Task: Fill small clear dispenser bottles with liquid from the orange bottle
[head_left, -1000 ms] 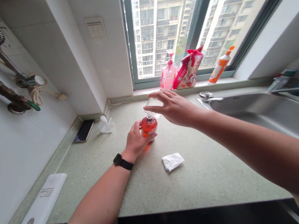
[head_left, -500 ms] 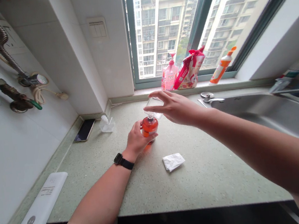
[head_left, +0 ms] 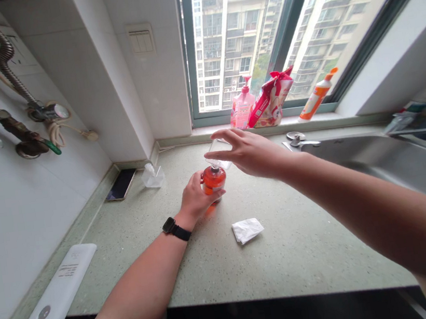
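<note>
My left hand [head_left: 197, 195] is wrapped round a bottle of orange-red liquid [head_left: 214, 177] that stands on the counter. The neck of the bottle points up. Just above the neck, my right hand [head_left: 241, 150] grips a small clear container [head_left: 217, 148], tilted, between thumb and fingers. Its lower edge is at the bottle's mouth; whether the two touch I cannot tell. A folded white tissue [head_left: 248, 230] lies on the counter nearer to me. Left of the bottle stands a clear plastic container with a pointed white top [head_left: 153, 176].
A dark phone [head_left: 121, 184] and a white power bank [head_left: 62, 286] with a cable lie along the left side of the counter [head_left: 288, 254]. At right is a steel sink [head_left: 374, 164]. A pink pump bottle [head_left: 242, 107], a red bag [head_left: 272, 98] and an orange bottle [head_left: 316, 96] line the windowsill.
Hardly anything differs. Both hands keep their grips and places, with the clear container still tilted at the bottle's mouth. The view has shifted very slightly.
</note>
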The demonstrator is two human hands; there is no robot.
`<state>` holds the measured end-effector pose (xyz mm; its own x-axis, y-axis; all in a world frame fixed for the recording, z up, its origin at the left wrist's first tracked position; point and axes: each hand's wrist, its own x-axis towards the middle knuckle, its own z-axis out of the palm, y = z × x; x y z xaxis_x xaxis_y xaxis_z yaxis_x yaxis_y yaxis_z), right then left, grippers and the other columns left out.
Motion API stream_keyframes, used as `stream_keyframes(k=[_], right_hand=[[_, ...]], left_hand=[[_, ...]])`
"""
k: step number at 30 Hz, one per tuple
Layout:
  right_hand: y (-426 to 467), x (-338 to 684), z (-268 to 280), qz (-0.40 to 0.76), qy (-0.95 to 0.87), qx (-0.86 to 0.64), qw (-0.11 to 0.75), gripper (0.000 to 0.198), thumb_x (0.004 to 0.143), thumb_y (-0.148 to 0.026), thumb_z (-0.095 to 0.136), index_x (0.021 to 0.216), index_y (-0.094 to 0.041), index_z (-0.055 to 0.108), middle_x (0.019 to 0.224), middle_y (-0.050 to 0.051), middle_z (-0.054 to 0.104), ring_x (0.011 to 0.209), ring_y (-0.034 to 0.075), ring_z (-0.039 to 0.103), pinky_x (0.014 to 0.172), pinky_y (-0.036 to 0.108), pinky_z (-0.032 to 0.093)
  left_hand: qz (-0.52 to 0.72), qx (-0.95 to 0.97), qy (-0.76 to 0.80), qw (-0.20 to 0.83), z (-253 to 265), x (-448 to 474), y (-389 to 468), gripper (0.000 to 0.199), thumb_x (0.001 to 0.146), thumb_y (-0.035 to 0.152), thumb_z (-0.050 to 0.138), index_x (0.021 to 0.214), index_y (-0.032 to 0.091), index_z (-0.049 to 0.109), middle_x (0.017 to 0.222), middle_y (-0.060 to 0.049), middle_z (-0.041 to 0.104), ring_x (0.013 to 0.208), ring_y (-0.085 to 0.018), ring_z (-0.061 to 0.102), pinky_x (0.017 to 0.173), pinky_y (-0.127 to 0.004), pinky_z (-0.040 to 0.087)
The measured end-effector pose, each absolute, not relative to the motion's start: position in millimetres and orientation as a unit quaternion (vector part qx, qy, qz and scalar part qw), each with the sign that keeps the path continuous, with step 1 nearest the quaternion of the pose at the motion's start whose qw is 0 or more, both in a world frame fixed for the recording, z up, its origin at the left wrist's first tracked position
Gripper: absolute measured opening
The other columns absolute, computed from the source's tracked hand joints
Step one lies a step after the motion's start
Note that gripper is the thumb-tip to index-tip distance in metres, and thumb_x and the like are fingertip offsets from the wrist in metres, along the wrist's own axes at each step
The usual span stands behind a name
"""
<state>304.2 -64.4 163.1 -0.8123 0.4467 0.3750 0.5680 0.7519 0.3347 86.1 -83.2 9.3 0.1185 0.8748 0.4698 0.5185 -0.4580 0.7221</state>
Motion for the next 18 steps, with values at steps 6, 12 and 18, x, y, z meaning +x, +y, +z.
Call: stream_keyframes(k=[6,12,18], right_hand=[[-64.6,302.1,164.5,-0.232,-0.925,-0.271,0.131,0.066,0.092,0.003,0.052,0.146,-0.033,0.067,0.155,0.013,0.053,0.136,0.033,0.055,0.105,0.052,0.058],[-65.6,298.1,165.7,-0.238,-0.925,-0.270,0.122,0.064,0.093,0.001,0.054,0.145,-0.034,0.067,0.156,0.013,0.053,0.136,0.033,0.055,0.104,0.051,0.058],[-68.8,293.3,167.2,-0.253,-0.922,-0.273,0.107,0.063,0.093,0.001,0.055,0.144,-0.035,0.067,0.156,0.012,0.053,0.136,0.033,0.055,0.103,0.049,0.057]], left_hand=[[0.450,0.726,0.487,0.181,8.9,85.4,-83.2,0.067,0.076,0.052,0.094,0.126,0.025,0.059,0.122,-0.010,0.075,0.109,-0.029,0.074,0.098,-0.047,0.060],[0.443,0.736,0.486,0.164,8.5,82.7,-81.1,0.065,0.076,0.052,0.093,0.124,0.025,0.058,0.119,-0.009,0.076,0.107,-0.029,0.074,0.095,-0.046,0.060],[0.438,0.738,0.488,0.160,8.6,80.7,-80.0,0.065,0.075,0.053,0.093,0.121,0.025,0.056,0.116,-0.008,0.076,0.104,-0.029,0.075,0.092,-0.045,0.061]])
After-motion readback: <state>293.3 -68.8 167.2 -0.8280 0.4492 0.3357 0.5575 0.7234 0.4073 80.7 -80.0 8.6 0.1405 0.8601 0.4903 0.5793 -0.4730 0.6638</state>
